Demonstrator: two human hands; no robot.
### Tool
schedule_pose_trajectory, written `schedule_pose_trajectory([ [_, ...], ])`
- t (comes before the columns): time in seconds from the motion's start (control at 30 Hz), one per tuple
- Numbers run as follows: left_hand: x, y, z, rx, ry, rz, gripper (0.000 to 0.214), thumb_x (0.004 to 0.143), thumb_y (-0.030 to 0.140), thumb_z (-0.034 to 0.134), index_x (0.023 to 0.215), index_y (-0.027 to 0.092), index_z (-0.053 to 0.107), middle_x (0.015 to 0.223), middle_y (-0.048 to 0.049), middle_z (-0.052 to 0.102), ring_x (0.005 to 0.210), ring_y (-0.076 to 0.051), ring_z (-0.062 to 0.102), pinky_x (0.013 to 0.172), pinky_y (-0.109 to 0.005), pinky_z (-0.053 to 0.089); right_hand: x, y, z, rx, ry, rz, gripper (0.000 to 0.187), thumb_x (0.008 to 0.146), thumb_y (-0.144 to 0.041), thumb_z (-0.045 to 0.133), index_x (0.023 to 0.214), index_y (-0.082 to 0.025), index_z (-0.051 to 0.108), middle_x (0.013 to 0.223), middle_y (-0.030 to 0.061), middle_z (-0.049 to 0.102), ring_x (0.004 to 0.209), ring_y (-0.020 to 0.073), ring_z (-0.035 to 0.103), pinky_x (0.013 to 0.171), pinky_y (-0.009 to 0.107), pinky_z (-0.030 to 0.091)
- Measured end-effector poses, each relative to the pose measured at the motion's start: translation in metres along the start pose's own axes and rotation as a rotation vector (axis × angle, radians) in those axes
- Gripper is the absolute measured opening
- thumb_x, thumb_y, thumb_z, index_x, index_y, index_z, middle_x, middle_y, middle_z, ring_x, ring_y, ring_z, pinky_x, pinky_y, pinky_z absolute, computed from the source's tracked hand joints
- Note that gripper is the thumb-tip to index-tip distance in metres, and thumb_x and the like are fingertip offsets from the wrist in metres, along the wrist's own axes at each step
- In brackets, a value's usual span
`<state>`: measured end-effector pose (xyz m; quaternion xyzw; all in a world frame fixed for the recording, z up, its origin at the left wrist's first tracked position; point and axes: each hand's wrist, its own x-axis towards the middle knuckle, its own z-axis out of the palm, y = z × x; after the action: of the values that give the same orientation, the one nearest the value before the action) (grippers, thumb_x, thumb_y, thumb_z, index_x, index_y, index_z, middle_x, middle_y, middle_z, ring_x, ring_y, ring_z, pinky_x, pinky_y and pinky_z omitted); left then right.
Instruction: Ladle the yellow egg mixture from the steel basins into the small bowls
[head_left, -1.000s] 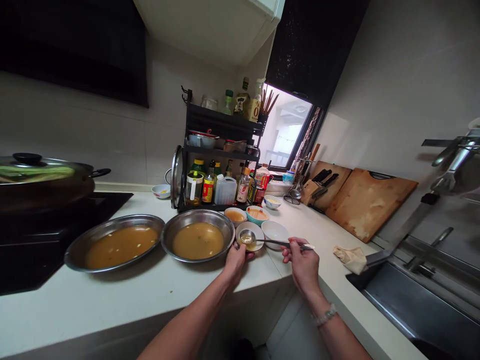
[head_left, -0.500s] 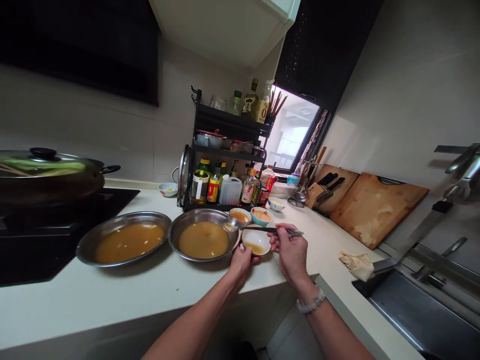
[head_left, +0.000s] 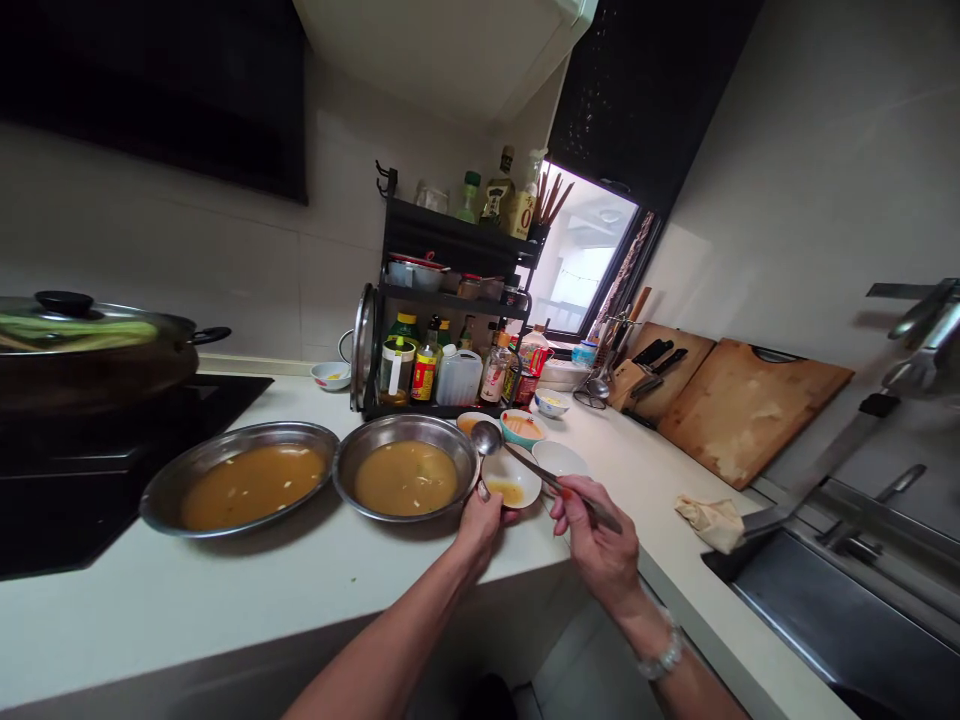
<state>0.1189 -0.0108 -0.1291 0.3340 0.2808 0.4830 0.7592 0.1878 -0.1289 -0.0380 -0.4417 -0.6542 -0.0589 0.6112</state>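
My left hand (head_left: pixel 484 518) grips the near rim of a small white bowl (head_left: pixel 523 470), which is tilted and has a little yellowish liquid in it. In my right hand (head_left: pixel 600 535) is the handle of a metal ladle (head_left: pixel 487 438); its head hangs over the bowl's far left rim. Just left of the bowl sits a round metal dish (head_left: pixel 347 497) of brownish broth with pale bits. A second metal dish (head_left: pixel 166 522) of similar broth stands farther left. Beyond the small bowl are a turquoise bowl (head_left: pixel 523 440) of orange liquid and a white bowl (head_left: pixel 561 458).
A black rack (head_left: pixel 450 300) of bottles and jars stands against the wall. Left is a lidded pan (head_left: pixel 90 370) on the black cooktop (head_left: pixel 112 480). At right are a cutting board (head_left: pixel 757 410), a knife block (head_left: pixel 630 385), a cloth (head_left: pixel 711 522) and the sink (head_left: pixel 795 610).
My right hand has moved right and toward me, and the ladle has gone from nearly level to slanting, its head now a little farther right. My left hand stays on the bowl.
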Motion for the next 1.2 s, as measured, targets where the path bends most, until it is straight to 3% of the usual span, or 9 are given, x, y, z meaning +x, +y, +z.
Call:
schedule_pose_trajectory([
  [0.1,0.002,0.0,0.0,0.024,0.009,-0.016,0.054,0.074,0.008,0.063,0.126,0.017,0.054,0.122,-0.0133,0.065,0.083,-0.019,0.068,0.059,-0.023,0.056,-0.005,0.005,-0.019,-0.086,0.027,0.074,0.016,0.093,-0.019,0.051,0.101,-0.021,0.065,0.08,0.002,0.063,0.052,0.009,0.058,0.044,0.02,0.05],
  [0.2,0.004,-0.002,-0.002,0.038,0.039,-0.011,0.063,0.073,0.006,0.064,0.132,0.019,0.049,0.125,-0.0138,0.063,0.081,-0.019,0.069,0.058,-0.024,0.056,-0.014,0.013,-0.034,-0.109,-0.033,0.125,0.016,0.092,-0.022,0.052,0.101,-0.02,0.065,0.078,0.0023,0.063,0.052,0.0101,0.058,0.042,0.02,0.05],
  [0.37,0.005,-0.003,-0.002,0.042,0.028,-0.003,0.068,0.075,0.003,0.06,0.138,0.019,0.041,0.124,-0.0143,0.063,0.079,-0.018,0.07,0.058,-0.024,0.057,-0.026,0.02,-0.046,-0.097,-0.094,0.213,0.017,0.091,-0.029,0.054,0.098,-0.019,0.065,0.072,0.002,0.063,0.051,0.0116,0.058,0.043,0.022,0.05],
  [0.47,0.003,-0.001,0.0,0.051,0.042,-0.008,0.069,0.075,0.0,0.058,0.139,0.018,0.039,0.126,-0.0149,0.061,0.08,-0.018,0.07,0.059,-0.025,0.057,-0.028,0.023,-0.043,-0.053,0.012,0.348,0.022,0.09,-0.038,0.056,0.094,-0.018,0.063,0.059,-0.0016,0.06,0.042,0.0107,0.055,0.042,0.022,0.049],
  [0.63,-0.002,0.004,0.003,0.065,0.058,-0.056,0.071,0.075,0.001,0.062,0.14,0.016,0.037,0.115,-0.0143,0.067,0.07,-0.015,0.069,0.055,-0.022,0.056,-0.023,0.035,-0.036,0.077,0.335,0.634,0.04,0.077,-0.054,0.066,0.087,-0.016,0.059,0.05,-0.002,0.059,0.038,0.0122,0.054,0.036,0.022,0.045],
  [0.73,-0.002,0.005,0.003,0.044,0.067,-0.057,0.069,0.073,0.004,0.066,0.137,0.016,0.042,0.116,-0.0142,0.067,0.072,-0.016,0.07,0.057,-0.022,0.056,-0.016,0.037,-0.034,0.161,0.434,0.687,0.043,0.069,-0.053,0.073,0.086,-0.016,0.059,0.048,-0.0026,0.058,0.041,0.0125,0.056,0.036,0.02,0.044],
  [1.0,-0.003,0.006,0.002,-0.014,0.032,-0.065,0.066,0.071,0.003,0.063,0.133,0.018,0.047,0.131,-0.0139,0.059,0.091,-0.02,0.068,0.06,-0.022,0.057,0.015,0.019,-0.029,0.263,0.474,0.686,0.039,0.063,-0.042,0.078,0.083,-0.015,0.059,0.053,-0.0003,0.063,0.043,0.0113,0.055,0.035,0.019,0.042],
  [1.2,-0.005,0.007,0.004,-0.02,0.013,-0.059,0.063,0.07,0.005,0.064,0.13,0.019,0.051,0.126,-0.0128,0.062,0.088,-0.021,0.069,0.056,-0.023,0.057,0.038,0.012,-0.001,0.344,0.424,0.666,0.035,0.065,-0.04,0.075,0.083,-0.016,0.058,0.051,-0.0007,0.062,0.041,0.0121,0.056,0.034,0.018,0.041],
])
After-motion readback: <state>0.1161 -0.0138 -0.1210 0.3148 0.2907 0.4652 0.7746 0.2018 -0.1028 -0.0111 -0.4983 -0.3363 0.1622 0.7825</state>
